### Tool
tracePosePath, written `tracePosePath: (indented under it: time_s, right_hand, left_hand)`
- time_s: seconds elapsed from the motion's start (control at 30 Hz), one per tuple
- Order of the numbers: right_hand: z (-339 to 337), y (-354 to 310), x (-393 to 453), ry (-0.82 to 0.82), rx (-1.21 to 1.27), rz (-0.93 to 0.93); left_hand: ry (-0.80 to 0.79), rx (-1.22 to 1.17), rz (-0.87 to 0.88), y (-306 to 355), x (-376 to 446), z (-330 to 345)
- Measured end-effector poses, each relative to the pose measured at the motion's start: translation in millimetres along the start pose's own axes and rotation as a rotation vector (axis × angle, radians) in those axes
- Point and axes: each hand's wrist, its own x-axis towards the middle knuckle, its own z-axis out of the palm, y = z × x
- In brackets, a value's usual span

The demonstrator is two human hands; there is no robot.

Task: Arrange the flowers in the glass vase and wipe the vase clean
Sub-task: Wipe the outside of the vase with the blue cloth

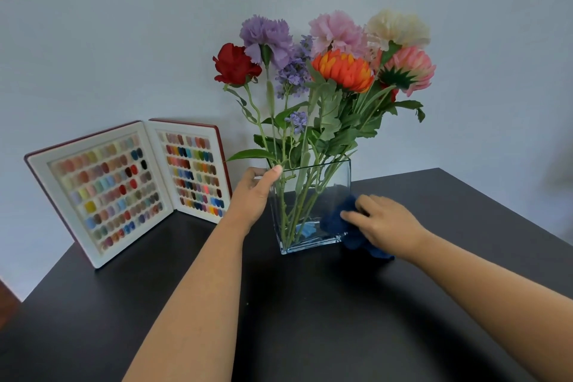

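A square glass vase [328, 195] stands upright on the black table [310, 319], near its back edge. Several flowers [325, 65] stand in it: red, purple, pink, orange and cream blooms on green stems. My left hand [254, 192] grips the vase's upper left corner, thumb over the rim. My right hand [381, 223] presses a dark blue cloth [336, 222] against the vase's lower right side. Part of the cloth trails onto the table under my hand.
An open case of coloured nail swatches [124, 189] stands propped against the pale wall at the back left. The table's left edge drops off near the lower left, and its right edge runs down the right side.
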Motion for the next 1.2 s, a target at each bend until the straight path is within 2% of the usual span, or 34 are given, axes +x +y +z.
tracePosePath:
  time_s: [0.07, 0.1, 0.27, 0.33, 0.47, 0.57, 0.63, 0.7, 0.9, 0.97, 1.03, 1.2]
  right_hand:
    - [2, -3, -4, -0.088, -0.05, -0.041]
    - [0, -2, -2, -0.064, -0.047, -0.024]
    - [-19, 3, 32, 0.295, 0.1, 0.322]
    - [-22, -2, 44, 0.352, 0.113, 0.363]
    - [-9, -33, 48, 0.258, 0.082, 0.181]
    - [12, -63, 33, 0.066, 0.004, -0.067]
    - [19, -71, 25, -0.026, -0.048, -0.155]
    - [17, -61, 26, 0.011, -0.04, -0.128]
    - [-10, -33, 61, 0.357, 0.058, 0.23]
    - [-12, -42, 73, 0.398, 0.072, 0.257]
    - [-5, -58, 76, 0.364, 0.067, 0.174]
    - [20, -86, 50, 0.119, -0.069, -0.176]
  left_hand:
    - [0.006, -0.001, -0.006, 0, 1, 0]
    - [0.008, 0.0, -0.01, 0, 1, 0]
    - [0.009, 0.005, -0.01, 1, 2, 1]
    - [0.022, 0.001, -0.013, 2, 0, 2]
    - [0.041, 0.018, -0.005, 4, 0, 2]
    - [0.058, 0.044, -0.015, 5, 1, 2]
    - [0.061, 0.056, -0.018, 5, 1, 2]
    - [0.058, 0.06, -0.017, 4, 2, 2]
    - [0.06, 0.043, -0.02, 4, 4, 5]
    - [0.052, 0.036, -0.019, 2, 6, 5]
    - [0.045, 0.037, -0.013, 1, 7, 4]
    - [0.048, 0.071, -0.006, 4, 4, 2]
